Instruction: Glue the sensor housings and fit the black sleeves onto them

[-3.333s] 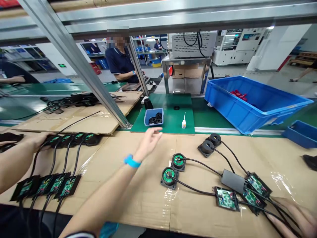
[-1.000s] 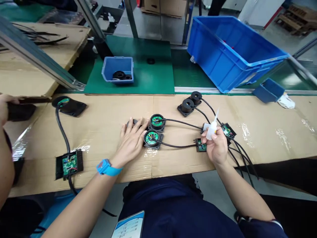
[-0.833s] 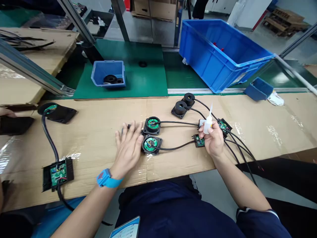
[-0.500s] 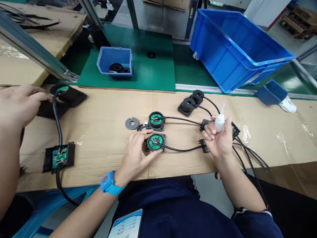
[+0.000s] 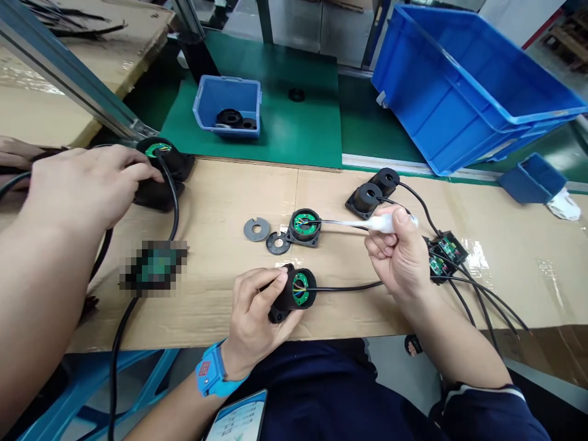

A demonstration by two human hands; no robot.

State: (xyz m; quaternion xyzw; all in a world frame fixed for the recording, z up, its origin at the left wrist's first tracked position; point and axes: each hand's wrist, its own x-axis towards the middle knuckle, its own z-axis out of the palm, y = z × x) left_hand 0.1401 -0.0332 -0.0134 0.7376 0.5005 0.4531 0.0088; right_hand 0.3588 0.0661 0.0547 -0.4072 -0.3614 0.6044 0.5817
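Note:
My left hand (image 5: 255, 312) grips a black round housing (image 5: 294, 293) with a green circuit board inside, lifted and tilted toward my right hand. A black cable runs from it to the right. My right hand (image 5: 399, 254) is closed on a small white glue bottle (image 5: 383, 223), laid sideways with its long nozzle pointing left over a second housing (image 5: 305, 225) lying on the cardboard. Two grey washer discs (image 5: 256, 229) lie just left of that housing.
A co-worker's hand (image 5: 87, 187) at the left rests on black housings with cables. Two capped housings (image 5: 374, 190) and small circuit boards (image 5: 443, 254) lie right of centre. Behind stand a small blue bin of black rings (image 5: 228, 110), a large blue crate (image 5: 459, 92) and a green mat (image 5: 285, 131).
My left hand has lifted the near housing off the cardboard and tilted it. My right hand has turned the glue bottle from upright to sideways, nozzle left. The co-worker's hand moved right.

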